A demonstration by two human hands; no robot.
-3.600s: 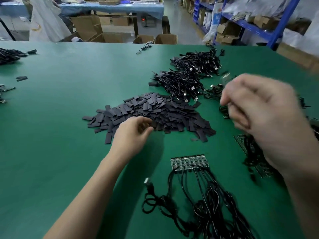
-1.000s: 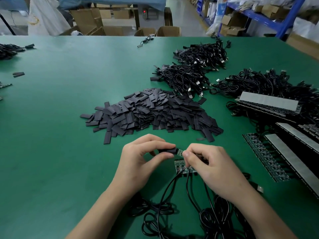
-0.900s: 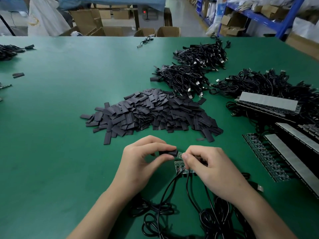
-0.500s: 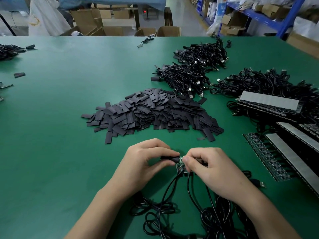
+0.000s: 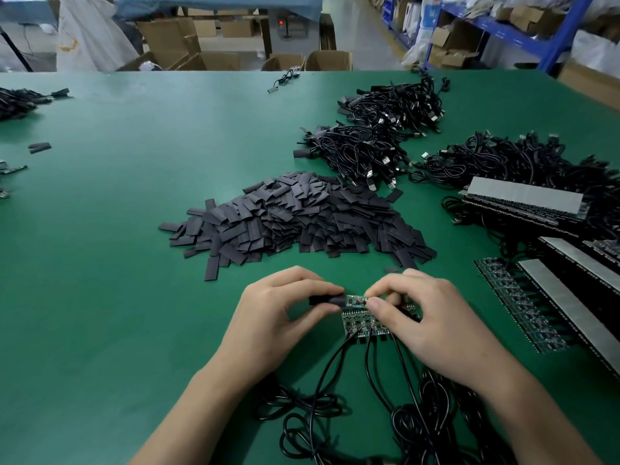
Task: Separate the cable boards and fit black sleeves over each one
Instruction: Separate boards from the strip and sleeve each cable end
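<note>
fingers of the left hand (image 5: 278, 318) pinch a black sleeve (image 5: 323, 299); those of the right hand (image 5: 434, 325) pinch a small cable board (image 5: 356, 300), end to end, above the desk (image 5: 127, 263). cardboard boxes (image 5: 330, 60) beyond: contents hidden.

Left half of the green tabletop (image 5: 110, 270) lay bare from near edge to far edge: widest lane. Its left margin held only a small pile of black cables (image 5: 16, 102) and two loose black strips (image 5: 40, 147).

Mid-tabletop was blocked by a broad heap of flat black sleeves (image 5: 302, 216). A narrow bare band ran between the heap and the hands.

Near centre was taken. The left hand (image 5: 278, 317) pinched a single black sleeve (image 5: 323, 299) and the right hand (image 5: 432, 323) a small green cable board (image 5: 355, 300).

Two bundles of black USB cables (image 5: 362, 149) lay just beside the heap's far right. Stacked strips of green circuit boards (image 5: 526, 203) and a black cable tangle (image 5: 523, 159) crowded the right side. Loose black cable loops (image 5: 385, 414) covered the near edge between the forearms.
</note>
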